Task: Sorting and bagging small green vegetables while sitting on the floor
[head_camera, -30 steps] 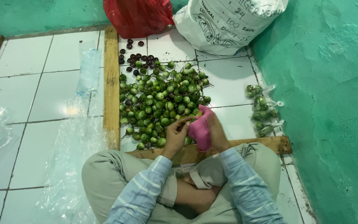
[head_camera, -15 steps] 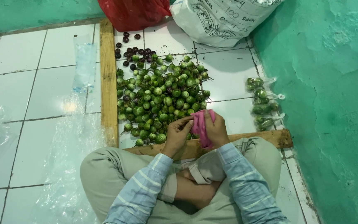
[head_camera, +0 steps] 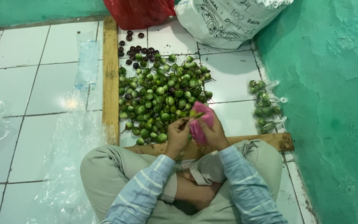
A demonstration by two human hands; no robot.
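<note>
**Inspector:** Head view, centre of frame. Person seated cross-legged on the white tiled floor [head_camera: 30,54], both forearms in striped blue sleeves. State of the hands?

**Assistant:** Right hand [head_camera: 213,132] has its grip closed round a pink plastic bag [head_camera: 201,120], held just above the lap. Left hand [head_camera: 178,135] has its fingertips pinched at the bag's mouth, where one small green fruit [head_camera: 193,113] sits; whether the fingers hold the fruit or only the bag's edge, I cannot tell.

**Inspector:** Stock on the floor?

**Assistant:** Heap of green round fruits [head_camera: 162,97] directly above the hands, mid-frame. Smaller scatter of dark purple fruits [head_camera: 135,49] at the heap's upper left. The heap is bounded by a wooden plank [head_camera: 110,79] on its left and a second wooden plank [head_camera: 270,141] along the lower edge, touching the person's knees.

**Inspector:** Surroundings?

**Assistant:** Filled clear bags of green fruit [head_camera: 265,105] lie at right, near the green wall [head_camera: 332,103]. White printed sack [head_camera: 228,18] at top centre-right, red plastic bag [head_camera: 139,12] beside it at top. Loose clear plastic sheets [head_camera: 69,157] at lower left.
</note>
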